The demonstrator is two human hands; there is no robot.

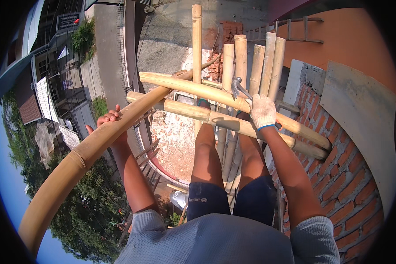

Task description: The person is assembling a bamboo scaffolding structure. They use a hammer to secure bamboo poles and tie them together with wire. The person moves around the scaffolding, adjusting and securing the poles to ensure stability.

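My bare left hand (108, 118) is closed around a long, thick bamboo pole (61, 180). That pole slants from the lower left up toward the crossing poles in the middle. In a white knit glove, my right hand (263, 111) grips a claw hammer (236, 88); its metal head points up and left, and an orange handle end shows by my wrist. Beneath the hammer lies an upper crosswise bamboo pole (180, 85). A lower crosswise bamboo pole (233, 123) runs in front of my legs. An upright bamboo pole (197, 39) stands where the poles cross.
Several upright bamboo poles (240, 57) stand beyond my feet. A brick wall (339, 189) rises along the right, beside an orange wall (347, 48). Far below on the left are a road (110, 57), overhead wires and trees (88, 211). Rubble (174, 141) covers ground below.
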